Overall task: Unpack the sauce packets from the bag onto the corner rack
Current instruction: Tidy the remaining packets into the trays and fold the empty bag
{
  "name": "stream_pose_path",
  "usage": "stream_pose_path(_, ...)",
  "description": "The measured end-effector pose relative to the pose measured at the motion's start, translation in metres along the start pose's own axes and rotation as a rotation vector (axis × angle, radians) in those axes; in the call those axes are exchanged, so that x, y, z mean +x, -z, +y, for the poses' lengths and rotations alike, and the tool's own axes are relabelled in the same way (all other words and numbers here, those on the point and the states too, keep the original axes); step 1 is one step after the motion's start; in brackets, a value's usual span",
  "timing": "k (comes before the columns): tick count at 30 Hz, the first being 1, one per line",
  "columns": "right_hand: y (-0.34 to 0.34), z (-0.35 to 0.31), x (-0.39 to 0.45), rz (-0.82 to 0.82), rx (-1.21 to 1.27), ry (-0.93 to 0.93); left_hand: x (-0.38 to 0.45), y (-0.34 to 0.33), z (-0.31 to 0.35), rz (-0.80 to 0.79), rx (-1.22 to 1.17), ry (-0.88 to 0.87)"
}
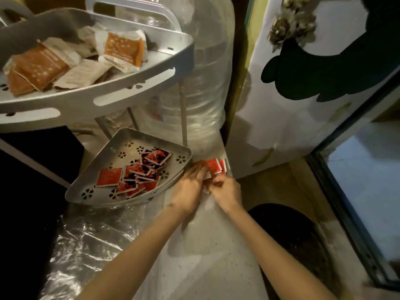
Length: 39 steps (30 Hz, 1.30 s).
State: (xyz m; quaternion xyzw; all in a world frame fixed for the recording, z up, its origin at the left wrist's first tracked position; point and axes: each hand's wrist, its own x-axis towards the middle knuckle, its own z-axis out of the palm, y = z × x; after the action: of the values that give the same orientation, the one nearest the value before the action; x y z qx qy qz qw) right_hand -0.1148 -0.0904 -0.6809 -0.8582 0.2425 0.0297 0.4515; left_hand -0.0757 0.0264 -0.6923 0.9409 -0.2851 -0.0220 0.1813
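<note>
Here, mid-unpacking, a cluster of red sauce packets (215, 167) is pinched between both hands just beside the lower shelf (121, 146) of the corner rack: the left hand (188, 189) and right hand (227, 190) are curled round them, the bag hardly distinguishable beneath. Next, a short carry left is called for, onto the pile of red packets (138, 174) already laid there; beyond, orange packets (123, 49) are seen on the upper shelf (134, 92).

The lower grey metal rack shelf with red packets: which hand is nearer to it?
Left. The left hand is just beside the lower grey metal rack shelf, at its front right rim; the right hand is farther right.
</note>
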Motion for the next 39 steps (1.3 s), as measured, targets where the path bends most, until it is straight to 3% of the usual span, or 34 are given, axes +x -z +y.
stream_pose_path(4, 0.006, -0.006, -0.002, -0.063, 0.080, -0.018, -0.009, 0.007, 0.002, 0.026, 0.068, -0.037)
stream_pose_path(13, 0.041, -0.047, -0.025, -0.069, 0.402, 0.024, -0.025, 0.068, 0.015, 0.220, -0.147, 0.007)
stream_pose_path(19, 0.084, -0.120, -0.060, 0.019, 0.422, 0.355, -0.036, 0.166, 0.036, 0.412, -0.203, -0.100)
stream_pose_path(25, 0.118, -0.203, -0.097, 0.170, 0.524, 0.787, -0.059, 0.255, 0.063, 0.652, -0.017, -0.262)
stream_pose_path(29, 0.126, -0.245, -0.106, 0.138, 0.521, 0.962, -0.066, 0.296, 0.060, 0.801, 0.031, -0.270)
stream_pose_path(35, 0.109, -0.285, -0.078, 0.158, 0.278, 1.050, -0.063, 0.331, 0.024, 0.897, 0.013, -0.200)
stream_pose_path(39, 0.094, -0.282, -0.056, 0.243, -0.102, 1.089, -0.061, 0.330, -0.006, 0.785, 0.013, -0.084)
